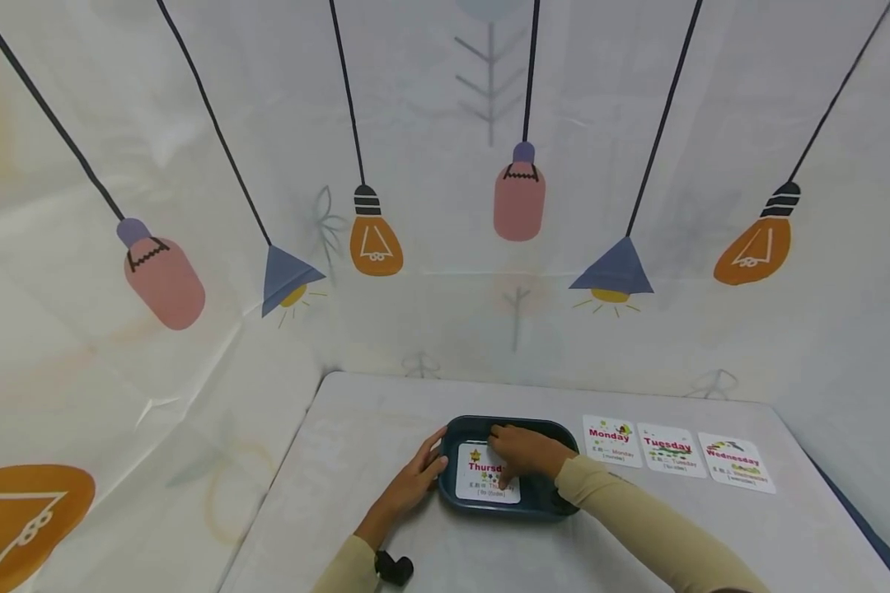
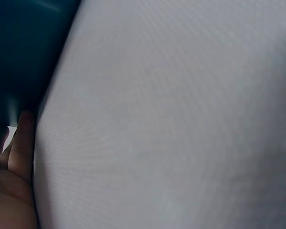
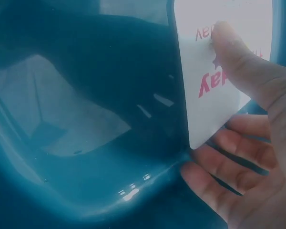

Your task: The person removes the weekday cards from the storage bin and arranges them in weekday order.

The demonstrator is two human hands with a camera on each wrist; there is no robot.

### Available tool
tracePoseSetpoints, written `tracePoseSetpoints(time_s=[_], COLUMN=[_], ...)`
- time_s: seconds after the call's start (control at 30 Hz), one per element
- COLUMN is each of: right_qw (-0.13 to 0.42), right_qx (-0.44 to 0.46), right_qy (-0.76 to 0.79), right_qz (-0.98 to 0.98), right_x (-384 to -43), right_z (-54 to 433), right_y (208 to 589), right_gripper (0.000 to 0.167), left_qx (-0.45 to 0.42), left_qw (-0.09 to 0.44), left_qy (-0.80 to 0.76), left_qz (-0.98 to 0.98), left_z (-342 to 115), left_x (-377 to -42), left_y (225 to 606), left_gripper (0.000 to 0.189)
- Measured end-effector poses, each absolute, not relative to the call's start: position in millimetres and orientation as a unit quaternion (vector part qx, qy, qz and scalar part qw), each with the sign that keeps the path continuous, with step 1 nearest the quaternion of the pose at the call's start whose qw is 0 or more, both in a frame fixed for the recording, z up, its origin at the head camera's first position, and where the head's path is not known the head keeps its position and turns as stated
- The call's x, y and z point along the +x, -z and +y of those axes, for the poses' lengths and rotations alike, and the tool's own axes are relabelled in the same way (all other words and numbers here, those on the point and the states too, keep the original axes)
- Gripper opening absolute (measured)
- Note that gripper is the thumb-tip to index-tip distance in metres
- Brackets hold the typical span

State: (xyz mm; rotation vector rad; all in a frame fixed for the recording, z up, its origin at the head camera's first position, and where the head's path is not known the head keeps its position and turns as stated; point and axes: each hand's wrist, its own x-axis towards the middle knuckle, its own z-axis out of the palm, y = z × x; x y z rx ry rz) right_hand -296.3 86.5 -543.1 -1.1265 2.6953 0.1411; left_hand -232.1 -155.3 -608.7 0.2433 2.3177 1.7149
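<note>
A dark teal tray [image 1: 541, 496] lies on the white-covered table, with a white card [image 1: 478, 471] printed "Thursday" in its left part. My left hand [image 1: 409, 480] rests against the tray's left end, its fairly straight fingers [image 2: 24, 148] touching the outer wall in the left wrist view. My right hand [image 1: 531, 453] reaches into the tray from the right and pinches the Thursday card. In the right wrist view the thumb [image 3: 240, 57] lies over the card's printed face, while the other fingers curl at its far edge, partly hidden behind it.
Right of the tray, a Monday card [image 1: 611, 441], a Tuesday card [image 1: 671, 450] and a Wednesday card [image 1: 736, 463] lie in a row. A white wall sheet [image 1: 445, 329] with printed lamps hangs behind the table and along its left side.
</note>
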Motion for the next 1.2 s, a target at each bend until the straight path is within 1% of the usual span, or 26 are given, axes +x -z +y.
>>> tracePoseSetpoints(time_s=[0.2,0.4,0.6,0.8,0.9,1.03,1.1,1.2], right_qw=[0.082,0.052,0.047,0.044,0.061,0.124,0.142,0.143], right_qx=[-0.393,-0.399,-0.389,-0.388,-0.375,-0.340,-0.323,-0.311], right_qy=[-0.070,-0.094,-0.096,-0.087,-0.036,0.106,0.168,0.217], right_qz=[0.913,0.911,0.915,0.917,0.924,0.926,0.920,0.914], right_x=[-296.3,-294.4,-293.7,-292.3,-292.0,-290.1,-289.5,-290.1], right_z=[84.3,80.8,82.2,87.3,90.3,94.8,97.3,100.3], right_y=[546.7,546.5,543.0,531.0,526.7,528.0,531.4,535.6], right_gripper=[0.072,0.070,0.070,0.071,0.068,0.058,0.056,0.054], left_qx=[0.080,0.084,0.086,0.083,0.084,0.083,0.081,0.076], left_qw=[0.127,0.127,0.128,0.127,0.124,0.136,0.142,0.139], left_qy=[-0.588,-0.592,-0.597,-0.594,-0.595,-0.601,-0.603,-0.597], left_qz=[0.794,0.791,0.787,0.790,0.790,0.783,0.781,0.787], left_z=[-156.0,-156.7,-156.2,-156.1,-155.8,-155.5,-155.3,-154.9], left_x=[-232.2,-232.2,-233.4,-236.0,-236.4,-232.7,-230.3,-228.5], left_y=[607.6,606.4,604.8,604.8,603.8,603.1,603.2,602.4], left_gripper=[0.054,0.054,0.054,0.054,0.054,0.055,0.055,0.055])
